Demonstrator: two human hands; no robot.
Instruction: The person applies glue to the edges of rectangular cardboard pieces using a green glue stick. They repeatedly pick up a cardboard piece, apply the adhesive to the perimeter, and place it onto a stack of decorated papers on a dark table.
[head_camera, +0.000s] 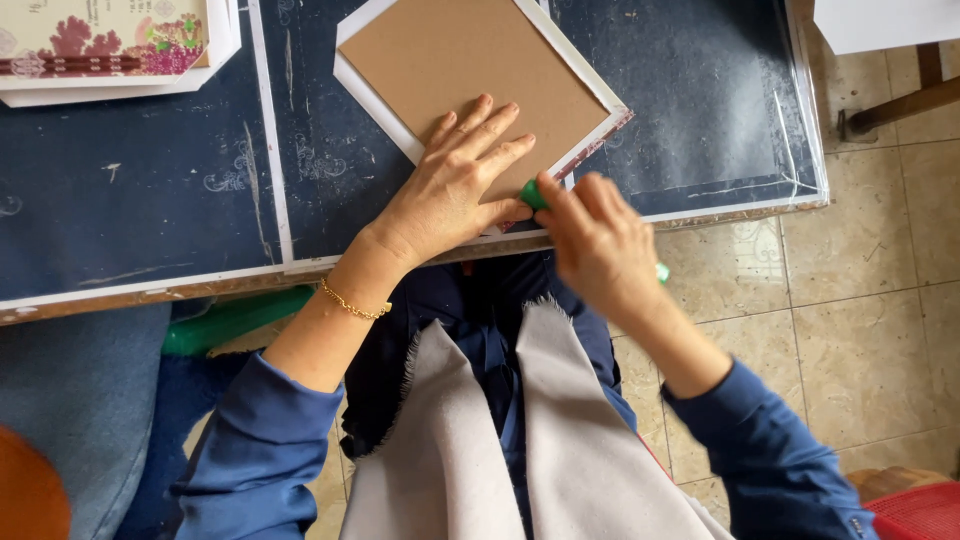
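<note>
A square brown cardboard panel (455, 55) lies on a slightly larger white sheet (372, 105), turned like a diamond on the dark blue table (150, 180). My left hand (455, 180) presses flat on the panel's near corner, fingers spread. My right hand (595, 240) is closed around a green tool (535, 193); its green tip touches the panel's lower right edge beside my left fingertips, and its other end pokes out behind my hand near the wrist.
A stack of flower-printed cards (105, 40) rests at the table's far left. A white sheet (885, 20) sits at the top right over a wooden frame. Grey cloth (560, 440) covers my lap. Tiled floor (860, 300) lies right; a red object (925, 512) sits bottom right.
</note>
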